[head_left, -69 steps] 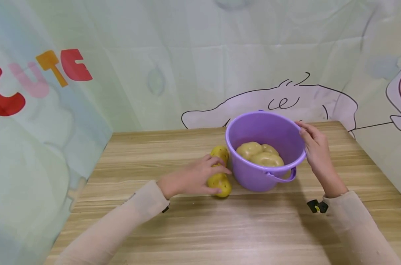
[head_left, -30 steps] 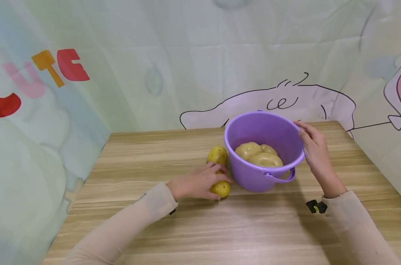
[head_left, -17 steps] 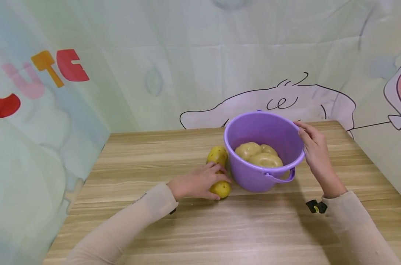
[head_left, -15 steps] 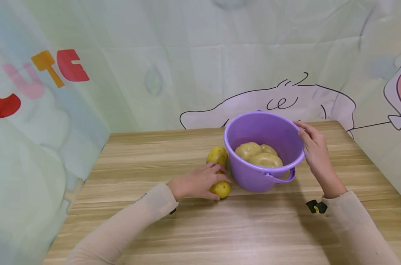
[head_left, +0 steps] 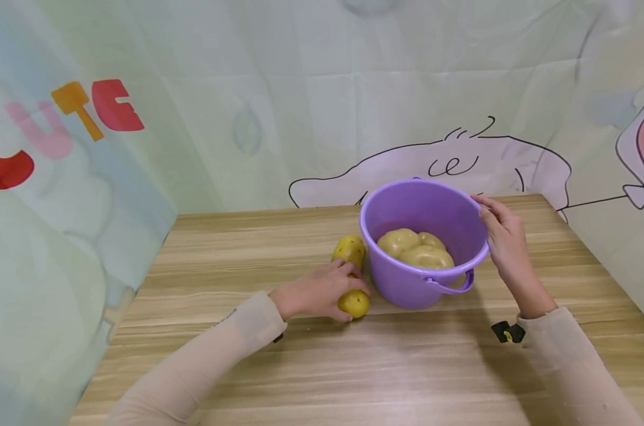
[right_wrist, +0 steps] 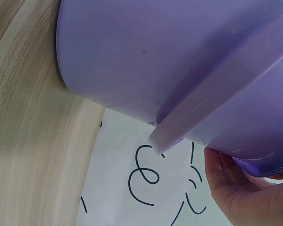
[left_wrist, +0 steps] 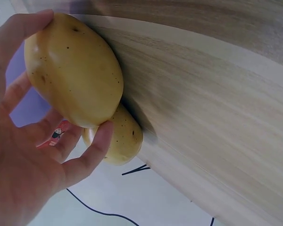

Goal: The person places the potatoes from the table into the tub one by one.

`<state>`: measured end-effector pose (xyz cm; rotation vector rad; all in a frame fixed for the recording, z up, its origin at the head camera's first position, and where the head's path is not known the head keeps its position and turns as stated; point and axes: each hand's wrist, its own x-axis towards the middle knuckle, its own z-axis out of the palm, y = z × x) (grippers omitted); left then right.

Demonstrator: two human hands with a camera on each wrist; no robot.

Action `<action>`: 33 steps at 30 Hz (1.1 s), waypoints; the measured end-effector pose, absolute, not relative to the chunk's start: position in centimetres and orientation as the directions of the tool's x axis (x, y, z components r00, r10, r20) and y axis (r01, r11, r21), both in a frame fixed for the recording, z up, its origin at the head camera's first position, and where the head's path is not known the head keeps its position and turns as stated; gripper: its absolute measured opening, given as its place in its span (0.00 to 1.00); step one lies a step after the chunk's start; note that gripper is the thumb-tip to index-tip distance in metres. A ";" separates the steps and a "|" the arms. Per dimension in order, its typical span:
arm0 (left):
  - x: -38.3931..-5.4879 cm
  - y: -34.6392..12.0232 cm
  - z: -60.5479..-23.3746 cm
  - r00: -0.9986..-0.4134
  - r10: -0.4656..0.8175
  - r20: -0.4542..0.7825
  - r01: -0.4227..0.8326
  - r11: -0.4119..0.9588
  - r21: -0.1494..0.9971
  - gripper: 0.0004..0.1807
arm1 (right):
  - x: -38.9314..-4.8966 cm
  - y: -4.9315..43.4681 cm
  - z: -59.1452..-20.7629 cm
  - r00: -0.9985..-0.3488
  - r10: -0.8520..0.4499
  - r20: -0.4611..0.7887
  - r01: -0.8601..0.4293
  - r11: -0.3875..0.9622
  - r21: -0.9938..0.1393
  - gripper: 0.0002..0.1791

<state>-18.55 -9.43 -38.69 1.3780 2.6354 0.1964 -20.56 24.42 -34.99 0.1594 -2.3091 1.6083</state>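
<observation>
Two yellow speckled potatoes lie on the table, one behind the other, left of a purple bucket (head_left: 407, 287). My left hand (head_left: 322, 291) grips the nearer potato (head_left: 355, 303); in the left wrist view its thumb and fingertips pinch this potato (left_wrist: 75, 70) at opposite ends. Just beyond, the farther potato (head_left: 349, 249) is close to the bucket's side, and one fingertip comes near it. My right hand (head_left: 505, 245) holds the bucket's rim on the right, fingers outside and thumb at the edge. Several paler potatoes (head_left: 427, 257) sit inside the bucket.
The bucket's handle (head_left: 455, 289) hangs down at its front. Under everything is a wood-grain table (head_left: 236, 248). A printed cloth (head_left: 268, 118) stands behind its back edge and along both sides.
My left hand has come slightly nearer and now grips only the near potato; before, it lay across both. The far potato shows more. Bucket and right hand hold their place.
</observation>
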 end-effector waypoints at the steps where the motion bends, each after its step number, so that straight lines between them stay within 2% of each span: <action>1: -18.6 -9.4 -38.7 -0.562 0.823 -0.084 0.802 0.567 0.187 0.28 | -20.6 24.4 -35.0 -0.943 0.091 0.321 -0.269 0.359 -0.894 0.24; 8: -18.6 -9.4 -38.8 -0.563 0.822 -0.081 0.807 0.568 0.162 0.28 | -20.5 24.4 -34.9 -0.947 0.084 0.311 -0.263 0.356 -0.897 0.24; 33: -18.0 -9.8 -37.9 -0.551 0.832 -0.065 0.808 0.551 0.208 0.27 | -20.5 24.3 -34.9 -0.943 0.091 0.320 -0.267 0.368 -0.890 0.24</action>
